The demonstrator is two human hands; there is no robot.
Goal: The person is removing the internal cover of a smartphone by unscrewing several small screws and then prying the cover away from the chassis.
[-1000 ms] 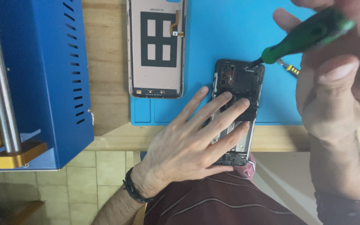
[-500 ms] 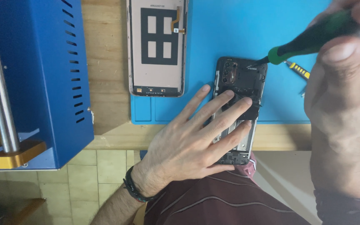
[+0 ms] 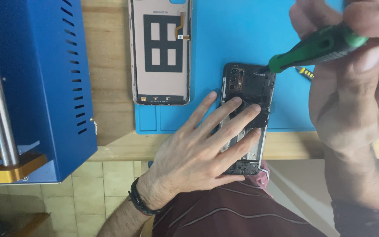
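Observation:
An opened black phone [image 3: 250,87] lies with its insides up, half on the blue work mat [image 3: 237,39] and half over the bench edge. My left hand [image 3: 198,153] presses flat on its lower half, fingers spread across it. My right hand [image 3: 356,83] grips a green-handled screwdriver [image 3: 316,48], whose tip rests at the phone's upper right corner. The phone's removed back cover [image 3: 161,50] lies inner side up on the mat's left part, with a dark patch and a small flex cable on it.
A large blue metal machine [image 3: 40,83] with vent slots, a steel rod and a brass foot fills the left. A small yellow-and-black tool [image 3: 305,72] lies on the mat behind the screwdriver. The wooden bench edge [image 3: 119,149] runs below the mat, with tiled floor underneath.
My right hand with the screwdriver has shifted slightly while the tip stays at the phone's upper right corner. My left hand and the phone have held still.

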